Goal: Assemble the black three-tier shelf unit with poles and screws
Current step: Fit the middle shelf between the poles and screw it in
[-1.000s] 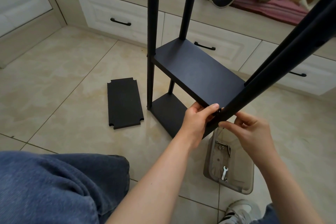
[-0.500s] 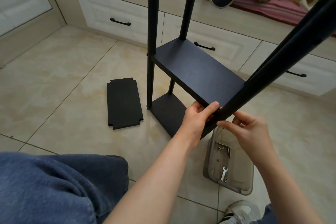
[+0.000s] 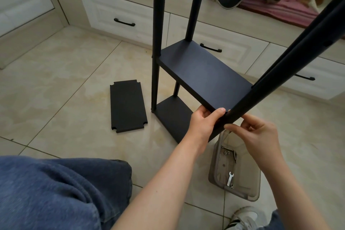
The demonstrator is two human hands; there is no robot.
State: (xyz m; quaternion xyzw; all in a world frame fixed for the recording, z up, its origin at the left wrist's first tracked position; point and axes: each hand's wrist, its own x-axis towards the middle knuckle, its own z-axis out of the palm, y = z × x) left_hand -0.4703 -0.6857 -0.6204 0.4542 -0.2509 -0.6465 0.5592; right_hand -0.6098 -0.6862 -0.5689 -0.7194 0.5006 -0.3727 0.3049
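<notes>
Head view, looking down at a tiled floor: a partly built black shelf unit stands in the middle of the scene, in front of a row of pale drawers (image 3: 119,15) with dark handles. Its middle shelf (image 3: 203,74) sits above the lower shelf (image 3: 173,115), which is down at the floor. Two upright poles (image 3: 157,33) rise at the far end, and a near pole (image 3: 280,73) slants up to the right past the camera. The left hand (image 3: 204,123) grips the near corner of the middle shelf, thumb on top and fingers curled underneath, right where the near pole meets it. The right hand (image 3: 259,136) is just to the right, its fingers bent and the forefinger tip touching the pole's near side; whether it pinches anything small there I cannot tell. A loose shelf board (image 3: 127,105) with notched corners lies flat on the tiles to the left of the unit, apart from it. Below the hands on the right is a clear plastic tray (image 3: 214,173) holding a small wrench (image 3: 230,178) and some screws (image 3: 228,152). A knee in blue jeans (image 3: 56,192) fills the near left — a shoe (image 3: 242,216) shows near right.
</notes>
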